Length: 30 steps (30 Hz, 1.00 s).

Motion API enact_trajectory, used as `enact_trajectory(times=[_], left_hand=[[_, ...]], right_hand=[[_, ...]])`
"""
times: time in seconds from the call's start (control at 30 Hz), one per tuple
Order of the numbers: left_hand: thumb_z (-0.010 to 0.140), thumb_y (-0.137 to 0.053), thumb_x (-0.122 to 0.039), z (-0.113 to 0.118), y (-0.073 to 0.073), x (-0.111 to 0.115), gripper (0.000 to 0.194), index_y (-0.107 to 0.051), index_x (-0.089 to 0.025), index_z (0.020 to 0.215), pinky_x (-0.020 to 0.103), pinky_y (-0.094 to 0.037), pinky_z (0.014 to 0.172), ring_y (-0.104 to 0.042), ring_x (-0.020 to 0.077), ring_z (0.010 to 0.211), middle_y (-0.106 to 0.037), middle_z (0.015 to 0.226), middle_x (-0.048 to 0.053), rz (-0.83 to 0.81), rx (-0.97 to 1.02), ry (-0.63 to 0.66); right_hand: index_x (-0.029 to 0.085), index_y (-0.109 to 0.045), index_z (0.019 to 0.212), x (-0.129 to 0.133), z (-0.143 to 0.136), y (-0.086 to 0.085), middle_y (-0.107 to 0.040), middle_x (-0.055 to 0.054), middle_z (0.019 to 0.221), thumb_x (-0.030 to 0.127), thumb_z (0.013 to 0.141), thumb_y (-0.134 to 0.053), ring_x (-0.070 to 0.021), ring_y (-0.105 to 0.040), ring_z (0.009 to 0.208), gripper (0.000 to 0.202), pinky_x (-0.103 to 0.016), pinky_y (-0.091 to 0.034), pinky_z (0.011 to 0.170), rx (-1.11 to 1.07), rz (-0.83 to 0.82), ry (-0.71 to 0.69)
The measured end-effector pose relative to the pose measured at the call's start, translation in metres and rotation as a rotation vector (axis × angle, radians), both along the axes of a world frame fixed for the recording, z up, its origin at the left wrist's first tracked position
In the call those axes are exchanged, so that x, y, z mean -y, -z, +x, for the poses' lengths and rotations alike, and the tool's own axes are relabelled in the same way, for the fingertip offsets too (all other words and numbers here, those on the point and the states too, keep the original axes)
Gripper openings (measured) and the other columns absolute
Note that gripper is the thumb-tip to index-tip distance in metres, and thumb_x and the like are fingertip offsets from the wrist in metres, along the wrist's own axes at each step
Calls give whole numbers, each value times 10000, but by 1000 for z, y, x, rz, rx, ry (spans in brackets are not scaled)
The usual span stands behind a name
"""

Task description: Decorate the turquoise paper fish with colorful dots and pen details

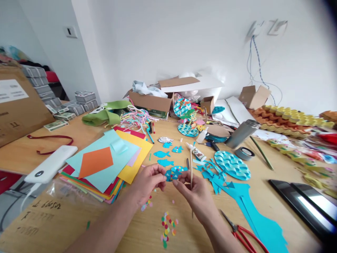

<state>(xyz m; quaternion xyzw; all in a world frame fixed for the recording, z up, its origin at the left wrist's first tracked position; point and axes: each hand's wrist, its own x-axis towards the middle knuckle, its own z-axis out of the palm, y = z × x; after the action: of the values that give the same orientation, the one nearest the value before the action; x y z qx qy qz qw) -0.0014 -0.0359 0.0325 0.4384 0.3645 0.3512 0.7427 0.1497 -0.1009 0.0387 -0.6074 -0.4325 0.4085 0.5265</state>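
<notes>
My right hand (197,191) is closed around a thin wooden stick (191,168) that stands nearly upright. Its thumb and fingertip come together beside blue paper fish (179,170) decorated with coloured dots. Opposite it, my left hand (151,180) has its thumb and index finger pinched together at the left side of these fish; what lies in the pinch is too small to make out. Just beyond are plain blue paper fish (165,162) and a dotted one (177,149). Small coloured paper dots (168,225) lie scattered on the table below my hands.
Left of my hands lies a stack of coloured paper (105,168) beside a white power bank (51,164). To the right are blue scraps (214,175), a woven blue oval (232,165), red-handled scissors (240,232) and a metal flask (243,133). A glue bottle (197,153) lies ahead.
</notes>
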Motion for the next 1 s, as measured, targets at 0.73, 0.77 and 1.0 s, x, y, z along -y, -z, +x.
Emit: enact_trajectory(times=[0.73,0.77,1.0], left_hand=[[549,-661,-252,0,10,-7,171,-591,-169,682,207,-419,468,-501,88,473,-563,525,-39,-5,-74,-110],[545,-657,-247,-1,11,-8,167,-588,-169,676,206,-422,472,-509,88,476,-565,525,-40,-1,-69,-122],[532,-681,-227,-1,7,-11,213,-563,-166,698,241,-517,554,-656,149,560,-675,604,19,-68,-40,-177]], right_hand=[[186,-684,768,-1,22,-3,-632,-32,740,660,880,-555,-158,-573,685,504,-275,-456,642,-129,342,425],[190,-689,782,0,22,-3,-629,-30,751,665,897,-529,-158,-567,704,514,-276,-445,658,-68,354,456],[198,-673,856,15,14,-1,-628,-8,651,531,1022,-392,-150,-572,587,466,-288,-417,609,153,431,470]])
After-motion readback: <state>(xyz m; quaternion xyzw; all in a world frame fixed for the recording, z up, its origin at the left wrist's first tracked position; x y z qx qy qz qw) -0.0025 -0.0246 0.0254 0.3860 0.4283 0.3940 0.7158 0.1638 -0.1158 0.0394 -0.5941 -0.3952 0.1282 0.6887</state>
